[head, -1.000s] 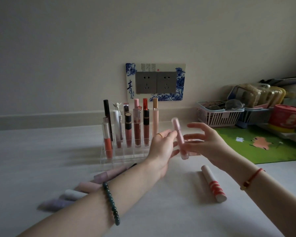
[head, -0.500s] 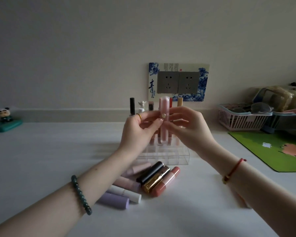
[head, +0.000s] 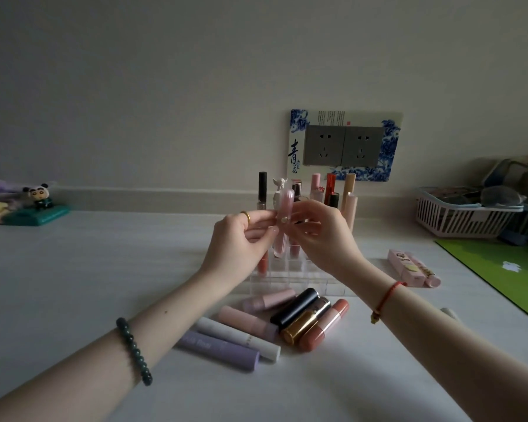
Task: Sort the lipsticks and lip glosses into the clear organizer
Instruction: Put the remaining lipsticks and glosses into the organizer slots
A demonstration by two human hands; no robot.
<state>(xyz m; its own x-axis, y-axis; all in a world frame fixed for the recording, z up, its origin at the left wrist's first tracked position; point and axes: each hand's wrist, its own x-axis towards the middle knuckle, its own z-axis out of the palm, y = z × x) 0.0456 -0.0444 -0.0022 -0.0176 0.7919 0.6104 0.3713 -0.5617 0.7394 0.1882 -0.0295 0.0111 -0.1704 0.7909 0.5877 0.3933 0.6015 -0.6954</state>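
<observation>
A pink translucent lip gloss tube [head: 282, 226] stands upright in the air, pinched from both sides by my left hand [head: 238, 245] and my right hand [head: 323, 239]. Right behind and below it is the clear organizer [head: 290, 278], with several glosses and lipsticks upright in its back rows. In front of the organizer, several loose lipsticks lie on the table: a purple one [head: 223, 350], a white one [head: 241, 338], a black one [head: 293, 306], a gold one [head: 305, 322] and a terracotta one [head: 325, 325]. A pink boxed lipstick [head: 412, 268] lies to the right.
A double wall socket [head: 343, 146] with a blue-and-white frame is behind the organizer. A white basket [head: 464, 214] and a green mat [head: 506, 272] are at the right. A small panda figure [head: 38, 197] on a teal stand sits at the far left.
The view has shifted left. Both hands brought the pink tube from a tilt at the right to upright in front of the organizer, and now hold it slightly lower.
</observation>
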